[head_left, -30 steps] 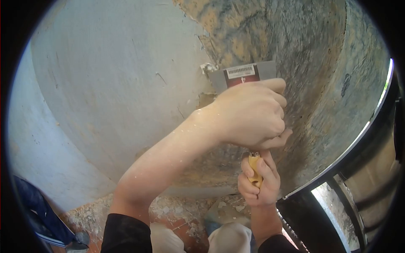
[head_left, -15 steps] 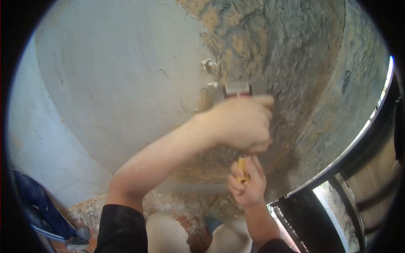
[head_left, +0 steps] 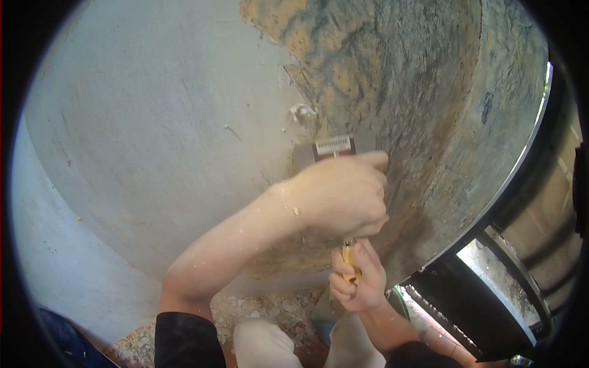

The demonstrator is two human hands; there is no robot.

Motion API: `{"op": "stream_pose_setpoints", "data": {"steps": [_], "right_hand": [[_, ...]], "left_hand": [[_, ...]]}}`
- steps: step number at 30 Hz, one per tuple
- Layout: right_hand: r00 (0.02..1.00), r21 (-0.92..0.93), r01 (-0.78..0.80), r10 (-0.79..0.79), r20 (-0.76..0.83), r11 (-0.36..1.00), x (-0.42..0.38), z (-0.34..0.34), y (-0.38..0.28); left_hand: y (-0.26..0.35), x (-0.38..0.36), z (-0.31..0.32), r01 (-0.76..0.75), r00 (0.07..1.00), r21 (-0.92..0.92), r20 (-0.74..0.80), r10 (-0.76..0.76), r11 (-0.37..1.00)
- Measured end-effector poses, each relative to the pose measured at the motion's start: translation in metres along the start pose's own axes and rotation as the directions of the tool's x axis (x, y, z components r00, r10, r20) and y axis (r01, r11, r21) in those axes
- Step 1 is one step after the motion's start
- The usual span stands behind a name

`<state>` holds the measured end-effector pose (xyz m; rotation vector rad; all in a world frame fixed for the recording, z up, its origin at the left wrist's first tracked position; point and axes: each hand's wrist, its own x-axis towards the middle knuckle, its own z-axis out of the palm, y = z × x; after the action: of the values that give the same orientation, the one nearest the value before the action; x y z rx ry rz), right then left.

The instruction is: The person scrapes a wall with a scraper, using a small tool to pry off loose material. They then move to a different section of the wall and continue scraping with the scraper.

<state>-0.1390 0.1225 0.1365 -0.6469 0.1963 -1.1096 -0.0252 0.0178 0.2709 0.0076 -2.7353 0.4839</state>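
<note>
In the head view, my left hand (head_left: 340, 195) is wrapped round the upper part of a wide scraper (head_left: 334, 145), whose flat blade and barcode label show above the knuckles. The blade lies against the curved wall at the edge of the pale coating (head_left: 178, 110), where the rough brown and grey surface (head_left: 405, 92) begins. Below it, my right hand (head_left: 361, 279) is closed round the yellow handle (head_left: 350, 264). A curled flake (head_left: 302, 113) sticks out from the wall just above the blade.
Flakes of debris cover the floor (head_left: 261, 310) below the wall. Dark curved metal framing (head_left: 463, 303) stands at the lower right. Dark blue cloth (head_left: 67, 340) shows at the lower left. Pale trouser knees (head_left: 267, 343) are at the bottom.
The view has shifted a little. The scraper and both hands appear slightly lower in the frame, and the curled flake above the blade has changed shape.
</note>
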Motion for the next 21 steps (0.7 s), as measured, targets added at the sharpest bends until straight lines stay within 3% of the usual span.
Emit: {"op": "stream_pose_setpoints", "data": {"steps": [4, 6, 10, 12, 14, 16, 18, 20, 21], "right_hand": [[0.998, -0.035, 0.015, -0.018, -0.063, 0.999, 0.000, 0.013, 0.004], [1.000, -0.025, 0.015, -0.015, 0.002, 1.000, -0.005, 0.005, 0.008], [1.000, 0.037, 0.025, -0.025, -0.006, 0.999, 0.006, 0.006, 0.006], [0.999, 0.045, 0.011, -0.012, 0.030, 0.999, 0.007, 0.004, 0.000], [0.999, 0.080, -0.017, 0.014, 0.040, 0.997, 0.000, -0.002, 0.004], [1.000, 0.002, -0.003, 0.003, 0.003, 1.000, 0.008, -0.005, 0.007], [1.000, 0.068, 0.001, -0.003, 0.031, 0.998, 0.008, 0.011, 0.006], [1.000, 0.077, -0.013, 0.012, 0.017, 0.997, 0.001, 0.012, 0.002], [0.999, 0.075, -0.030, 0.029, 0.014, 0.997, 0.000, 0.001, 0.004]], "left_hand": [[0.008, -0.004, 0.005, 0.023, 0.999, -0.076, -0.030, -0.025, 0.997], [0.006, -0.005, 0.007, -0.001, 0.999, -0.097, -0.041, -0.002, 0.995], [-0.001, 0.001, -0.002, -0.010, 0.999, 0.085, 0.041, 0.006, 0.996], [0.009, -0.001, -0.002, 0.012, 1.000, -0.035, 0.006, -0.012, 0.999], [0.002, -0.001, 0.001, -0.017, 0.999, -0.038, 0.039, 0.019, 0.999], [-0.004, 0.005, -0.004, 0.013, 0.990, 0.052, 0.138, -0.020, 0.999], [-0.001, 0.005, -0.006, 0.015, 0.993, 0.069, 0.119, -0.023, 0.997], [0.007, 0.003, 0.000, 0.013, 0.999, -0.030, 0.042, -0.012, 0.999], [0.007, 0.004, 0.003, -0.005, 0.996, -0.018, 0.092, 0.007, 1.000]]}}
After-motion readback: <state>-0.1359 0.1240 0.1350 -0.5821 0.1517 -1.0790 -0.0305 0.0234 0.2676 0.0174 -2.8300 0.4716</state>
